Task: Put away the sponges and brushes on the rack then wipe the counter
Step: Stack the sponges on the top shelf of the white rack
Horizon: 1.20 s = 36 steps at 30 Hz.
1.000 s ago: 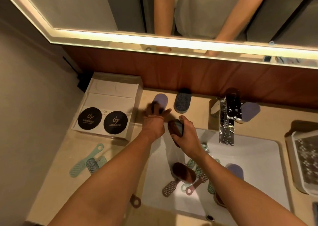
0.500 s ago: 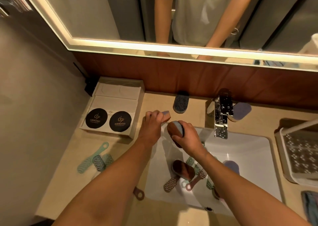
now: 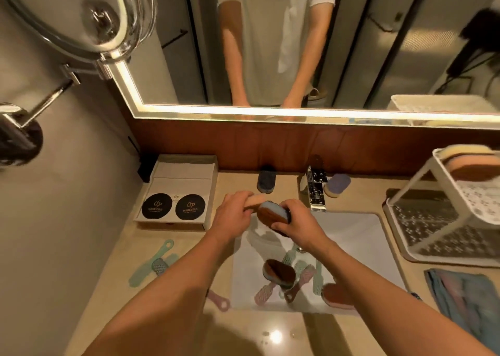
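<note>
The left hand (image 3: 235, 213) curls round a peach sponge (image 3: 255, 200); only the sponge's far end shows past the fingers. Just beside it, the right hand (image 3: 301, 224) grips a brown-and-blue sponge (image 3: 270, 213), its fingertips wrapped over the far side and hidden. Both are held above the back left corner of the sink (image 3: 357, 247).

Below them in the basin lie a brown sponge (image 3: 280, 273) and a tangle of pink and green brushes (image 3: 299, 267), overlapping so that their number is hard to make out. A blurred sponge (image 3: 334, 293) is half covered by the right forearm.

On the counter (image 3: 319, 334), a pink brush (image 3: 219, 301) pokes out from under the left forearm near the front edge, and green brushes (image 3: 151, 266) lie toward the left edge. A dark sponge (image 3: 266, 180) sits at the back edge, and a purple sponge (image 3: 338, 183) is partly behind the faucet (image 3: 315, 192). The rack (image 3: 433, 225) at the right edge is cut off by the frame, with stacked sponges (image 3: 470, 163) on its top tier.
</note>
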{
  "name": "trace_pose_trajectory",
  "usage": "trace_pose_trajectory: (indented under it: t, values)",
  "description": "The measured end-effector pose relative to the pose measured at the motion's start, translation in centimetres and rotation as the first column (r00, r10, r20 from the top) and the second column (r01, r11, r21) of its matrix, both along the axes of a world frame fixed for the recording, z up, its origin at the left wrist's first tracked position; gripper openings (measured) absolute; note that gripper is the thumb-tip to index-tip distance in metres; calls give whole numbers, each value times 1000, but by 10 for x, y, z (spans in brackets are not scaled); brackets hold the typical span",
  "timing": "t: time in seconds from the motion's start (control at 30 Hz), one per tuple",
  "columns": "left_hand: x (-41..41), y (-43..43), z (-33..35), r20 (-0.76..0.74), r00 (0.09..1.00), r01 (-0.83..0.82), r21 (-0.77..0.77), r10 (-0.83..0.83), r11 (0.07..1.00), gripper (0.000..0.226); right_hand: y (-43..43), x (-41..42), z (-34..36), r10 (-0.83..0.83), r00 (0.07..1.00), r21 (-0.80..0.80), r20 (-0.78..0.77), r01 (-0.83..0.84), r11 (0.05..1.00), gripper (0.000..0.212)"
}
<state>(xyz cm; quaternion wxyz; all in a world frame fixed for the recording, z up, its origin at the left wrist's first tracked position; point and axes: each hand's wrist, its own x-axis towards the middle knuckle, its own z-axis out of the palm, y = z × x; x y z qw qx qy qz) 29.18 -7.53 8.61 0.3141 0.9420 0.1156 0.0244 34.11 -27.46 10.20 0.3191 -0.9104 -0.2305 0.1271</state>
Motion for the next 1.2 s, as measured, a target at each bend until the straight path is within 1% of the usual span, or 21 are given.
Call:
trace_pose_trajectory:
  t: [0.13,0.27,0.37,0.4,0.5,0.53,0.6,0.7,0.77,0.83,1.0,1.2]
  values:
    - [-3,-20,24,130,989,71,-36,-66,997,40,-19,-12,29,-35,995,-27,90,38,999,41]
    - [5,-46,49,184,979,107,-78,-91,991,39,-48,-16,57,-80,972,-35,222,90,995,42]
    - [15,-66,65,207,972,128,-77,-109,989,38,-73,-16,74,-82,945,-86,317,115,990,44]
    - [19,-74,71,219,969,135,-60,-119,989,38,-82,-13,79,-82,936,-103,341,124,987,46]
    - [33,-101,84,245,960,113,104,-136,988,36,-113,-5,93,-88,925,-114,369,139,984,50]
    - [38,-111,89,254,956,111,138,-144,984,36,-125,-1,97,-85,923,-114,375,137,984,51]
    - [52,-132,97,261,948,143,163,-182,976,36,-150,8,105,-80,907,-123,413,142,982,50]
    - [74,-166,111,269,930,226,120,-251,967,35,-190,25,117,-101,879,-108,465,170,979,50]
    - [88,-192,121,291,923,248,57,-254,967,36,-219,38,124,-116,875,-101,470,184,978,50]
    - [103,-222,127,307,916,261,29,-257,965,36,-251,50,130,-137,872,-92,470,203,975,49]
    - [131,-290,137,327,898,310,6,-295,951,38,-322,77,135,-174,868,-68,465,232,970,50]
    - [156,-365,130,312,897,332,-11,-313,943,41,-397,102,129,-178,887,-27,426,209,978,50]
